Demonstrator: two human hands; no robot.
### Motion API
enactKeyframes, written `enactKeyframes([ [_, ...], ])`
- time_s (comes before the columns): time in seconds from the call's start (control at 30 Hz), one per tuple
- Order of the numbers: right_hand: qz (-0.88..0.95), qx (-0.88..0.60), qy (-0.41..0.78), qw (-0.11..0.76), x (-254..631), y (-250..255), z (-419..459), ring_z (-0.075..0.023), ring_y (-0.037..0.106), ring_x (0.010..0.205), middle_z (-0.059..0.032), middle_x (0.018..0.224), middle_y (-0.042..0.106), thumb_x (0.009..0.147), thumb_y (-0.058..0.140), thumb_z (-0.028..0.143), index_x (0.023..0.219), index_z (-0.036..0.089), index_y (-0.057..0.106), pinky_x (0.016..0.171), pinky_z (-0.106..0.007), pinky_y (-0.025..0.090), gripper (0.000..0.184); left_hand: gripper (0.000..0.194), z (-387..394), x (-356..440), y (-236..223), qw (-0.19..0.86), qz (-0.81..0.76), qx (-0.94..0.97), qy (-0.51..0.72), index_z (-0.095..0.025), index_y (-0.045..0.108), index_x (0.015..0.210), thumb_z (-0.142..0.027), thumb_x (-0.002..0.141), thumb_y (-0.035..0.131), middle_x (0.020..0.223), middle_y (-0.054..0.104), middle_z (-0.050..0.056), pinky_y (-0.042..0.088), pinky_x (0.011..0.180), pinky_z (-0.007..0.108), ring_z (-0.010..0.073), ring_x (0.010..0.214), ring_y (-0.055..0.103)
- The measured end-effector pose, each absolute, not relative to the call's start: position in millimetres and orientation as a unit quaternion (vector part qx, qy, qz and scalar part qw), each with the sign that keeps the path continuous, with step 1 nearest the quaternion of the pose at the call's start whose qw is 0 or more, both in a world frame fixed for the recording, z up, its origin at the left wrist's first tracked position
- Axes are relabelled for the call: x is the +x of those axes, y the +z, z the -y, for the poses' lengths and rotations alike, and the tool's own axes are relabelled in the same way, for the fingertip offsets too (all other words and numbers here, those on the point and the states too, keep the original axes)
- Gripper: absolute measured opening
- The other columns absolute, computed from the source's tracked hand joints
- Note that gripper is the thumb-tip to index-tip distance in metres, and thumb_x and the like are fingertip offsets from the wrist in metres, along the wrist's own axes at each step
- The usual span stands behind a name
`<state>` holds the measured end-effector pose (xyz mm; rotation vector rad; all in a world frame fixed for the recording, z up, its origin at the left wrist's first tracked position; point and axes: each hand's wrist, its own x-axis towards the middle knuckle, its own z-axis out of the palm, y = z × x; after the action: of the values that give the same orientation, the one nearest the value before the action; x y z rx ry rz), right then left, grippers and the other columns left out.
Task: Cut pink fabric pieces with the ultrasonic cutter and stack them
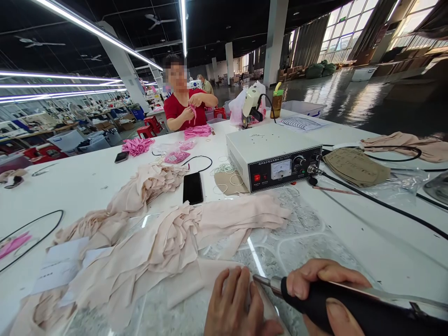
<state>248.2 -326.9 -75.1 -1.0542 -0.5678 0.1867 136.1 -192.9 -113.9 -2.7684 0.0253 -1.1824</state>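
Our right hand [325, 284] is wrapped around the black-gripped tool [374, 305], its metal tip [263, 280] just beside the index finger of our left hand [233, 301], which lies palm down, fingers spread slightly, over a beige cloth piece [214, 270] on the patterned sheet [304, 242]. We judge the cloth light, limp and apt to slide, best pinned near its edge; the tool seems rigid and weightier, best held around its grip. We cannot tell whether the tip touches cloth; our hand covers part of the piece, and the tool's rear is cut off at right.
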Motion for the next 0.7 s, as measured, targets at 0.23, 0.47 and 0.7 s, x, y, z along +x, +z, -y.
enactKeyframes([
  [0.23, 0.290, -0.488, 0.089, 0.819, 251, -79, 323, -0.0197, 0.062, 0.065, -0.0038, 0.082, 0.058, 0.086, 0.053, 0.020, 0.093, 0.024, 0.054, 0.061, -0.040, 0.055, 0.008, 0.050, 195, 137, -110, 0.058, 0.001, -0.918, -0.392, -0.015, 0.066, 0.088, -0.049, 0.100, 0.031, 0.097, 0.070, 0.012, 0.047, 0.085, 0.039, 0.0250, 0.093, 0.065],
  [0.47, 0.297, -0.505, 0.032, 0.810, 245, -70, 312, -0.0158, 0.061, 0.064, -0.0008, 0.081, 0.057, 0.087, 0.052, 0.018, 0.087, 0.024, 0.050, 0.060, -0.035, 0.055, 0.007, 0.050, 196, 137, -109, 0.044, 0.005, -0.917, -0.398, -0.015, 0.065, 0.087, -0.048, 0.100, 0.031, 0.096, 0.071, 0.012, 0.046, 0.085, 0.039, 0.0248, 0.092, 0.066],
  [0.7, 0.251, -0.518, -0.006, 0.818, 248, -62, 317, -0.0172, 0.059, 0.056, -0.0006, 0.070, 0.057, 0.082, 0.058, 0.029, 0.084, 0.023, 0.051, 0.054, -0.035, 0.055, 0.009, 0.051, 194, 137, -108, 0.041, 0.000, -0.918, -0.395, -0.014, 0.064, 0.089, -0.050, 0.100, 0.030, 0.098, 0.071, 0.012, 0.048, 0.083, 0.040, 0.0256, 0.091, 0.066],
])
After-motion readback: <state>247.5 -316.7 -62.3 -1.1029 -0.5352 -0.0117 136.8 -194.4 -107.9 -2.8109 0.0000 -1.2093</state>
